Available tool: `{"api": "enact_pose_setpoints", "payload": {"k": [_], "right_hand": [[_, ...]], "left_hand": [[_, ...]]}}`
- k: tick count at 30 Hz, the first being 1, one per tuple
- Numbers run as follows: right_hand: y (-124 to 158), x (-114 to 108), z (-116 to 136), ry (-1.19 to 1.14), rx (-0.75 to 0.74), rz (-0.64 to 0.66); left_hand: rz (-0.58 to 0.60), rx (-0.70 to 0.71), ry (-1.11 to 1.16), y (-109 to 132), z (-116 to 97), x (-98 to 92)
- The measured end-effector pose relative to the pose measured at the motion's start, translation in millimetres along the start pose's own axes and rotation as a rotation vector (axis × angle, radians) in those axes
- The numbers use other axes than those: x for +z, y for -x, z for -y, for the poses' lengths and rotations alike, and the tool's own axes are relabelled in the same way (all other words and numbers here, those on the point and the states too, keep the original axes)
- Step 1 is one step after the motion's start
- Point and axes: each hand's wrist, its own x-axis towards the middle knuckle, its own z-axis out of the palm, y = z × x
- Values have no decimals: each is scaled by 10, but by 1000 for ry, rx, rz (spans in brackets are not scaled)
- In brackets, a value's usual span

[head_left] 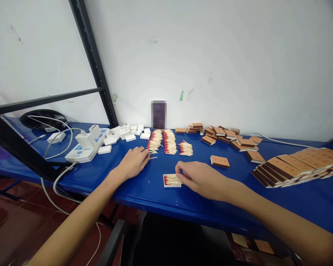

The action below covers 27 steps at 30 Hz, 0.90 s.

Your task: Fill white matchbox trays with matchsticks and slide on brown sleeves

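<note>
My left hand (135, 160) lies on the blue table, fingers bent together, their tips at the near end of the leftmost match pile (155, 141). A single match (154, 157) lies by those fingertips; whether they grip anything is hidden. My right hand (201, 177) curls its index finger and thumb over the right end of a white matchbox tray (172, 186). Matches (172, 180) with red heads toward the left lie inside that tray. What the right fingers hold, if anything, cannot be made out. Two further match piles, a long one (170, 142) and a smaller one (185, 148), lie beyond my hands.
White trays (130, 137) are heaped at the back left, beside a power strip (83, 149) with plugs and cables. One orange matchbox sleeve (219, 161) lies right of the tray. More sleeves (224, 133) and a large stack (296, 166) sit farther right. A black metal frame (94, 59) rises at left.
</note>
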Motion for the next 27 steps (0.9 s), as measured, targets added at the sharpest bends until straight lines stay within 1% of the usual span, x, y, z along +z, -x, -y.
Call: {"api": "enact_pose_setpoints", "payload": {"k": [2, 4, 7, 9, 11, 13, 14, 16, 20, 23, 25, 27], "right_hand": [[-57, -7, -104, 40, 50, -38], [-131, -21, -248, 105, 133, -72], [-238, -19, -464, 216, 250, -72], [-291, 10, -571, 261, 271, -71], [-326, 51, -635, 286, 274, -77], [-347, 87, -660, 309, 284, -59], [-353, 99, -661, 321, 287, -43], [-360, 107, -651, 347, 285, -16], [-355, 87, -601, 386, 230, -12], [-328, 64, -526, 386, 197, -39], [-287, 43, -441, 353, 183, -69], [-223, 17, -323, 283, 141, -93]], "left_hand": [[8, 12, -5, -6, -15, -25], [6, 30, 42, 17, -69, -97], [-2, 117, 228, 116, -274, -255], [14, 205, 321, 203, -471, -340], [39, 269, 333, 273, -649, -376], [47, 285, 323, 297, -743, -365], [39, 275, 316, 287, -745, -348], [3, 230, 283, 228, -659, -305], [-68, 64, 111, 26, -274, -196], [-14, -34, 25, -85, -39, -101], [14, -48, 19, -114, 24, -51], [17, -47, 26, -119, 29, -22]]}}
